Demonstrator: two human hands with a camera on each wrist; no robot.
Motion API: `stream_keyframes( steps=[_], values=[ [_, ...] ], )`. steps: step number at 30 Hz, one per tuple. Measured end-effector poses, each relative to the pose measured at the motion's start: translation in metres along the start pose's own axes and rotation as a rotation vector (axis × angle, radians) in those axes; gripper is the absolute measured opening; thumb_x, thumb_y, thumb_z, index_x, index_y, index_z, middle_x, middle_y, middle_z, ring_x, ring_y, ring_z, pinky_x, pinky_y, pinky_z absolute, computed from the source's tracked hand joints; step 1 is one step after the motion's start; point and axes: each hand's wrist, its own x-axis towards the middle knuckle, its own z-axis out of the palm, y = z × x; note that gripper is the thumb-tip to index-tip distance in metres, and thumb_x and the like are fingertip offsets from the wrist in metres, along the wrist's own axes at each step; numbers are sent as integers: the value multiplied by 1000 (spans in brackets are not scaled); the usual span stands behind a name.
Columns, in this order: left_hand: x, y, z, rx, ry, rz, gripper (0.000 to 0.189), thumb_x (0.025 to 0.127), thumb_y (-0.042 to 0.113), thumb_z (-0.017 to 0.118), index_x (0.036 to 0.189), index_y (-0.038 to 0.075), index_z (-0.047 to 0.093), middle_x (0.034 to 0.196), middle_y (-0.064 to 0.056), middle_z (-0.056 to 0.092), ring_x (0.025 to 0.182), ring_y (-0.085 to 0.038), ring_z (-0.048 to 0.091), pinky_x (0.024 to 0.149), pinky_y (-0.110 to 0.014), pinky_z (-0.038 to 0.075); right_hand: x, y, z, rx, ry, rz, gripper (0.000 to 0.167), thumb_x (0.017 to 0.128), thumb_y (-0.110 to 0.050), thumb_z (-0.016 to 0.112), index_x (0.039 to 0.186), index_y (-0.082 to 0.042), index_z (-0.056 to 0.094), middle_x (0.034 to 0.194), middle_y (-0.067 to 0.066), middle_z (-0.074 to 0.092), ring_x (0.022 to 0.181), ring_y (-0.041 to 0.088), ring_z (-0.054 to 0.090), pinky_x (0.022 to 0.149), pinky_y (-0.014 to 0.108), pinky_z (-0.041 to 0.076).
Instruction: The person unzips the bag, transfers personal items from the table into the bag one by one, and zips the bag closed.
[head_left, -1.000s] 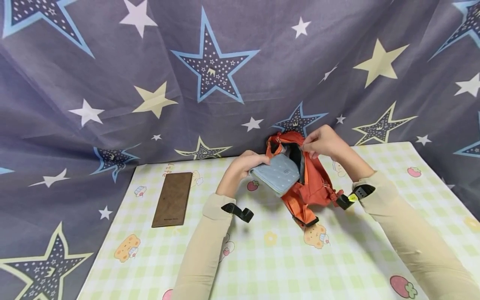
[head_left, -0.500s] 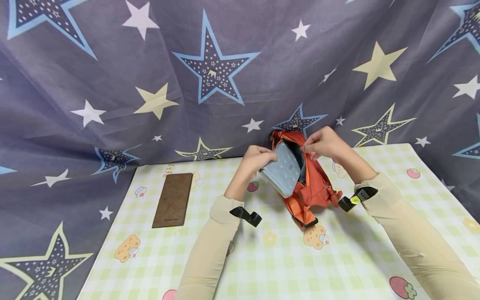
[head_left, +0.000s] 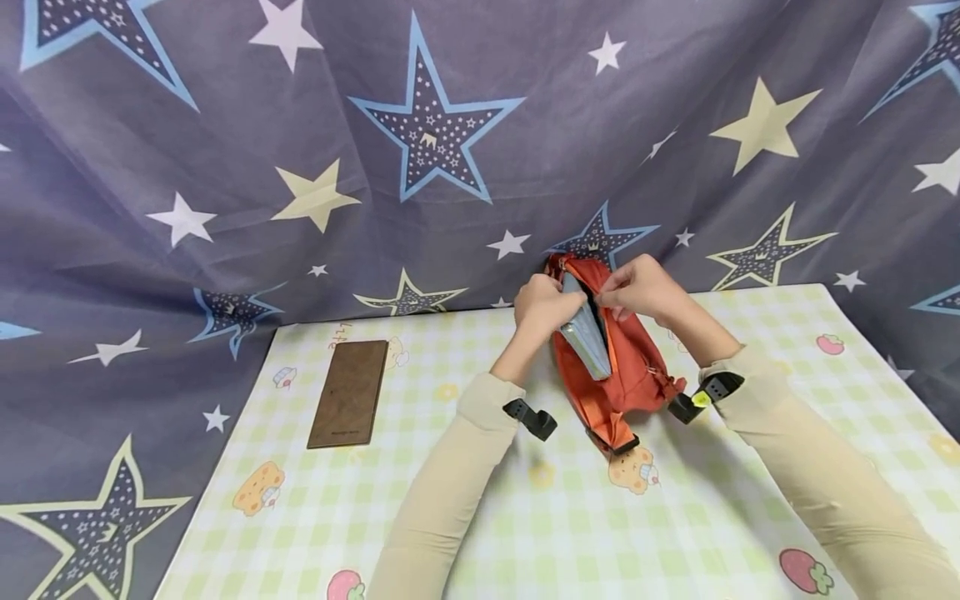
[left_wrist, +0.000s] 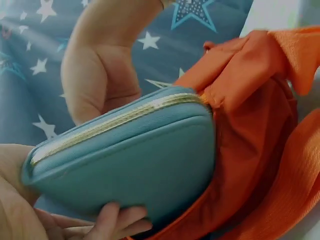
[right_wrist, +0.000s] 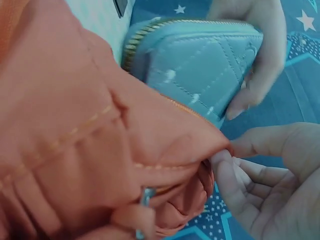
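Observation:
A light blue zippered wallet (left_wrist: pixel 135 165) with quilted stitching is partly inside the mouth of an orange bag (head_left: pixel 633 358). My left hand (head_left: pixel 543 304) grips the wallet by its outer end, thumb on one face and fingers on the other, as the left wrist view shows. With thumb and fingers my right hand (head_left: pixel 637 287) pinches the edge of the bag's opening. In the right wrist view the wallet's quilted face (right_wrist: pixel 200 70) shows above the bag's rim; its inner end is hidden in the bag.
A flat brown wallet-like case (head_left: pixel 348 393) lies on the left of the checked tablecloth (head_left: pixel 480 500). The bag's orange strap (head_left: pixel 611 429) trails on the table in front of it. A star-patterned curtain (head_left: pixel 247 167) hangs along the back edge.
My left hand has moved right and turned the blue wallet from facing up to more edge-on, bringing it into the bag's opening. My right hand has stayed at the bag's edge.

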Motion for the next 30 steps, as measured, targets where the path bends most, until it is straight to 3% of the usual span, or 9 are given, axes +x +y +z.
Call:
stream_keyframes(
  steps=[3,6,9,11,13,16,21,25,30],
  values=[
    [-1,-8,-4,-253,-156,-24,23,90,23,74,74,7,69,64,0,61,54,-7,55,55,-21,55,-2,2,-6,29,11,36,26,93,-6,69,107,16,71,70,-1,72,56,10,64,59,28,60],
    [0,-20,-9,-439,-293,-96,31,92,25,75,105,-4,72,90,-12,75,71,-13,69,79,-34,64,-2,4,-9,36,7,54,28,94,-6,68,111,17,70,72,-2,73,57,10,65,62,29,61],
    [0,-26,-7,-386,-342,-117,27,92,28,71,89,1,71,81,-10,75,65,-12,69,75,-34,64,-4,6,-10,46,-5,55,29,94,-5,68,111,17,69,72,-2,73,58,10,65,63,30,62],
    [-3,-25,-5,-278,-300,-101,31,90,28,69,66,10,62,60,-2,64,52,-9,61,60,-29,61,-5,8,-9,57,-6,58,28,94,-5,68,111,17,69,73,-2,74,57,9,65,63,29,62],
    [-5,-21,-2,-161,-216,-79,43,87,27,68,51,17,47,47,6,46,43,-8,47,46,-24,47,-6,10,-8,62,3,60,27,93,-5,68,110,17,70,73,-2,74,57,9,65,62,29,61],
    [-7,-14,1,10,-64,-44,56,85,29,71,44,22,33,45,8,29,43,-12,32,43,-26,30,-9,12,-6,34,14,60,25,93,-6,69,105,16,72,69,-1,73,56,9,64,60,29,61],
    [-9,-1,5,144,47,10,47,87,39,74,55,17,48,59,1,51,58,-18,51,53,-29,42,-15,10,1,-118,-43,71,18,92,-8,70,84,9,73,60,1,67,54,11,64,58,31,61],
    [-9,6,11,180,95,2,37,86,44,75,75,9,66,81,-7,70,71,-22,63,61,-33,51,-21,7,3,-259,-97,95,18,89,-6,71,74,0,66,60,5,65,55,15,67,59,33,61],
    [-7,9,18,167,139,-12,36,87,42,75,73,10,65,76,-7,69,66,-21,61,55,-32,46,-26,5,-1,-243,-151,67,15,90,-4,69,77,2,65,64,6,66,57,17,67,59,35,61]
  ],
)
